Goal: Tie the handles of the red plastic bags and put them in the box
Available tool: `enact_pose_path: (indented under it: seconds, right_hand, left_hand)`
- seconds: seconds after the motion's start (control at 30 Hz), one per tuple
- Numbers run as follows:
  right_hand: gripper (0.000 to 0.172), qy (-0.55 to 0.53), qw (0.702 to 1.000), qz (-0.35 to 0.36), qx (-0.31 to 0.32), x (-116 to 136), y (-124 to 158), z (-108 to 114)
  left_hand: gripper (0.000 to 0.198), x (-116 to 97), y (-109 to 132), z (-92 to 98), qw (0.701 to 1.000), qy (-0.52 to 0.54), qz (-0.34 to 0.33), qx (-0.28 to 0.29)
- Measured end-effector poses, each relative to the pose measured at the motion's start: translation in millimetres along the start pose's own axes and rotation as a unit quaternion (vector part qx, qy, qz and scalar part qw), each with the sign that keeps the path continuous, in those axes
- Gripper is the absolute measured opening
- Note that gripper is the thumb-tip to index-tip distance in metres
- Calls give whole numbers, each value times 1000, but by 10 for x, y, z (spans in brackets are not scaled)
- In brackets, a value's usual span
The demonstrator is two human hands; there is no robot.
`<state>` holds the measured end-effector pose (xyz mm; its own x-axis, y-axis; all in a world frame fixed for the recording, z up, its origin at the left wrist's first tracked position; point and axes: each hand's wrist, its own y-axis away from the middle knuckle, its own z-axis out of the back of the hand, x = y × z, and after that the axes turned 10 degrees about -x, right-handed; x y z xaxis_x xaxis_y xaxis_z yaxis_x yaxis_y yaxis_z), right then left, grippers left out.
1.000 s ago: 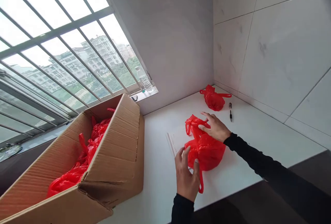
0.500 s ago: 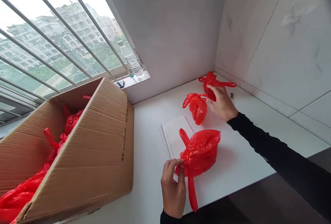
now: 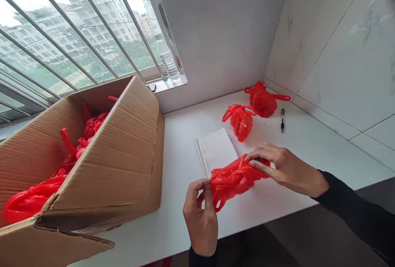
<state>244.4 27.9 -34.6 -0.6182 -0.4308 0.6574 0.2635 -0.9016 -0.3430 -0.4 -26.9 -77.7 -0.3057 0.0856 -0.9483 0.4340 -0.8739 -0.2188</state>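
A crumpled red plastic bag [image 3: 236, 178] is stretched between my two hands above the front of the white table. My left hand [image 3: 202, 213] pinches its left end between thumb and fingers. At the other end, my right hand [image 3: 279, 166] grips the bag with its thumb and fingers closed on the plastic. Whatever lies inside the bag is hidden. Behind it lies an open notebook [image 3: 216, 145] with handwriting, its lower part covered by the bag. Two more tied red bags stand farther back: one near the notebook [image 3: 242, 125], another by the wall [image 3: 263, 102].
On the left stands a large open cardboard box [image 3: 123, 156] holding several red bags [image 3: 37, 197]. A pen [image 3: 282, 125] lies on the white table [image 3: 179, 143] at right. A water bottle [image 3: 169, 63] and a dark phone-like object [image 3: 152, 88] rest on the sill by the barred window.
My right hand has left the far red bag and come down to the near one, gripping its right end. The near bag looks longer and flatter. The view has shifted slightly.
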Motion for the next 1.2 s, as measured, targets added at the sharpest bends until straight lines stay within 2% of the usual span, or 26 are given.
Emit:
enact_pose_path:
  seconds: [0.1, 0.17, 0.23, 0.33, 0.4, 0.43, 0.5, 0.57, 0.67, 0.73, 0.8, 0.87, 0.9, 0.97, 1.0, 1.03, 1.1, 1.2]
  right_hand:
    - [25, -6, 997, -51, -50, 2, 96, 65]
    - [29, -5, 996, -75, -52, 9, 152, 20]
    - [34, 6, 997, -70, -12, 30, 194, -74]
    - [36, 27, 998, -22, 51, 85, 238, -224]
    - [25, 27, 997, 2, 70, 116, 263, -275]
    - [22, 24, 997, 6, 73, 123, 278, -277]
    - [23, 14, 998, -17, 58, 115, 315, -240]
    - [24, 8, 997, -72, 16, 77, 365, -173]
    - [21, 21, 988, -146, -52, -6, 447, -91]
    - [17, 24, 984, -161, -68, -34, 494, -78]
    - [13, 11, 985, -158, -68, -5, 531, -87]
    - [17, 1, 987, -138, -86, 90, 556, -100]
    - [22, -2, 987, -115, -111, 158, 561, -103]
    - [31, -9, 986, -33, -161, 310, 551, -112]
    - [34, -12, 986, 26, -166, 382, 532, -121]
    - [35, -12, 985, 85, -152, 444, 505, -137]
    - [34, 8, 982, 173, -82, 523, 437, -191]
    - [21, 81, 977, 198, -14, 533, 359, -294]
  left_hand:
    - [19, 102, -28, 170, 997, 4, 41, -69]
    - [21, 138, -16, 231, 996, -27, 23, -82]
    - [27, 135, 34, 226, 994, -79, -43, -57]
    - [45, 110, 133, 134, 971, -155, -176, 32]
    - [41, 128, 157, 83, 954, -175, -235, 69]
    - [34, 150, 149, 77, 950, -172, -250, 68]
    - [21, 207, 100, 115, 959, -148, -239, 39]
    - [14, 247, 31, 199, 977, -123, -176, 1]
    - [17, 215, -43, 316, 990, -111, -74, -46]
    - [23, 134, -54, 332, 989, -118, -73, -44]
    - [33, 34, -40, 298, 984, -135, -118, -14]
    - [35, -54, -18, 244, 975, -146, -166, 15]
    - [31, -89, -9, 221, 973, -146, -179, 19]
    - [18, -143, 4, 196, 972, -138, -190, 6]
    - [14, -166, 9, 196, 972, -134, -193, -6]
    - [13, -188, 14, 202, 972, -133, -195, -20]
    - [14, -237, 26, 227, 969, -133, -204, -49]
    - [11, -302, 45, 285, 975, -111, -176, -77]
